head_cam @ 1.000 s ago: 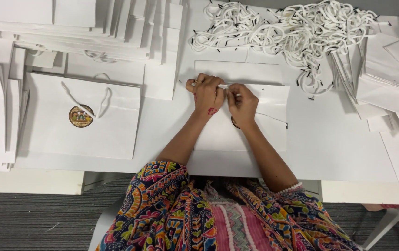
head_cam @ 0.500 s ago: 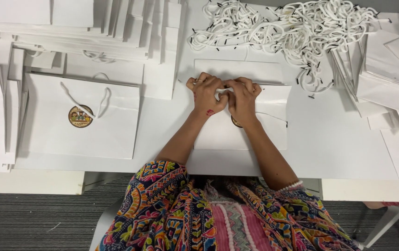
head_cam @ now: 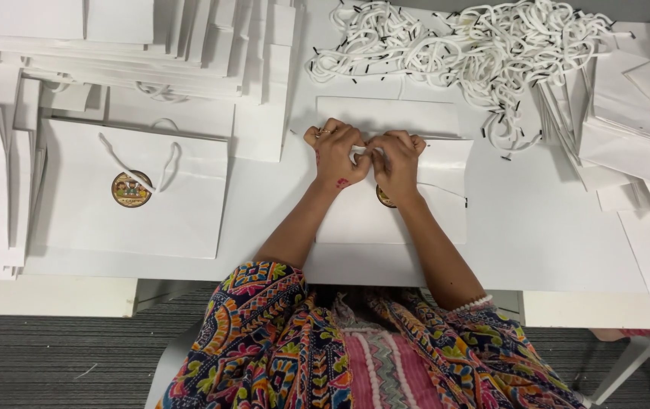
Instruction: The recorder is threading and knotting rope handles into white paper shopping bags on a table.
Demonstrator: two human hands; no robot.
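Head view: both hands meet at the far edge of a flat white paper bag (head_cam: pixel 408 216) that lies on the white table (head_cam: pixel 552 242) directly in front of the person. The left hand (head_cam: pixel 336 155) is curled closed, its fingers pinching a short piece of white cord (head_cam: pixel 358 151) at the bag's top edge; a ring shows on one finger. The right hand (head_cam: pixel 398 163) is closed as well, fingertips pressed against the same cord, touching the left hand. How the cord passes through the bag is hidden under the fingers, so it may be threaded or merely held there. A round gold seal (head_cam: pixel 382 198) on the bag peeks out just beside the right wrist.

To the far right of the hands sprawls a heap of white cord handles with dark tips (head_cam: pixel 492 53). To the left lies a finished bag with cord handle and round seal (head_cam: pixel 132 189), well apart from the hands. Stacks of flat white bags (head_cam: pixel 128 53) fill the far left, and more bags (head_cam: pixel 635 113) fan out on the right. The person wears a multicoloured patterned top (head_cam: pixel 302 348).
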